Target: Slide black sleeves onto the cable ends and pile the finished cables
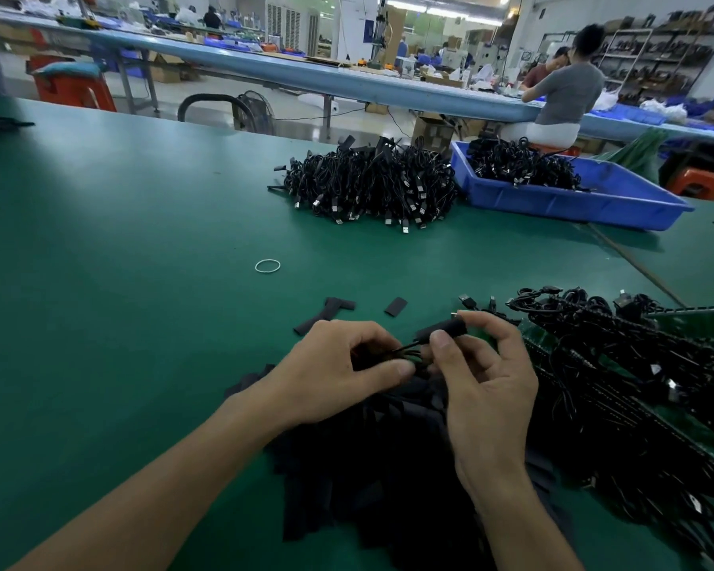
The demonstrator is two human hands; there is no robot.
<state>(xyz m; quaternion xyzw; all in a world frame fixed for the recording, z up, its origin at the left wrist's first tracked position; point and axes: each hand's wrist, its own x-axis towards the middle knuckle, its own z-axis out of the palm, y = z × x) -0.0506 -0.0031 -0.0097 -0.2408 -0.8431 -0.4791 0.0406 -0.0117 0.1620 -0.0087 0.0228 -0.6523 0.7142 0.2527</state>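
Left hand [339, 364] pinches cable [409, 347]; right hand [479, 364] pinches sleeve [444, 328] between thumb and forefinger. Hold cable taut, aligned; push sleeve fully home.

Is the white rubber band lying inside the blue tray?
No, the rubber band lies on the bare green table, apart from the blue tray that holds cables.

Green table [120, 241]: cable pile [372, 179], loose sleeves [395, 307], blue tray [573, 201]
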